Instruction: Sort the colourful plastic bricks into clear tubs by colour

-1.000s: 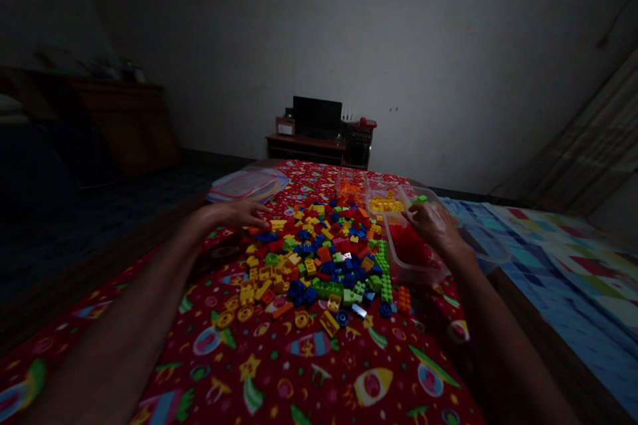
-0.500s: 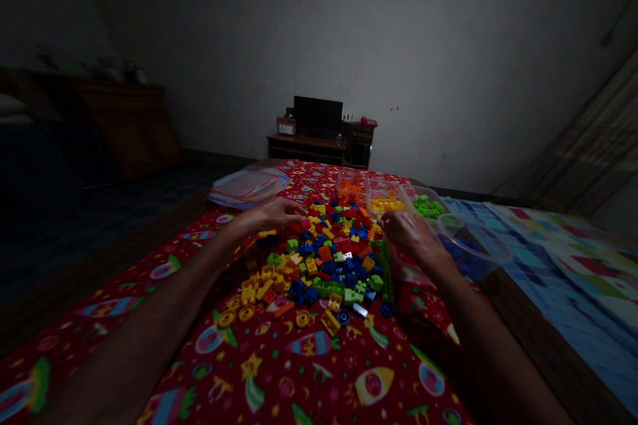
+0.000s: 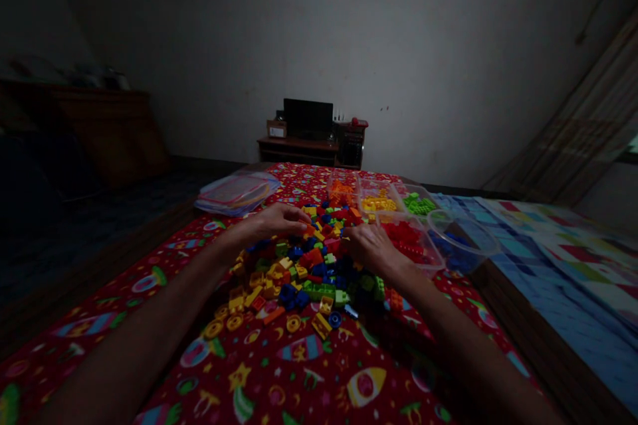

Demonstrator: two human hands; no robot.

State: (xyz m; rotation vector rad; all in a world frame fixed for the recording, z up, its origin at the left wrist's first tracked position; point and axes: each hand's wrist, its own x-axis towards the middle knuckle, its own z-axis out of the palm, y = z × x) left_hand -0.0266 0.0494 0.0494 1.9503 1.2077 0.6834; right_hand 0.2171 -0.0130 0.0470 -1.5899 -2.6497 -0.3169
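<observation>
A heap of mixed toy building bricks (image 3: 299,272) in yellow, blue, red, green and orange lies on a red patterned cloth (image 3: 279,372). Over the heap's left side, my left hand (image 3: 282,219) has its thumb and fingers drawn together at an orange toy brick (image 3: 310,230). My right hand (image 3: 369,246) reaches down onto the heap's right side, its fingers curled; what they hold, if anything, is hidden beneath the hand. Just right of it stands a clear tub of red bricks (image 3: 405,239).
Behind are clear tubs of orange bricks (image 3: 341,192), yellow bricks (image 3: 377,203) and green bricks (image 3: 417,204). A round tub of blue bricks (image 3: 454,249) stands at the right. Stacked clear lids (image 3: 236,192) lie at the left. A patchwork bedspread (image 3: 528,265) spreads beyond a wooden edge.
My right hand has moved left from beside the tubs onto the heap, uncovering the red-brick tub. My left hand stays over the heap's left side. The view has turned slightly right.
</observation>
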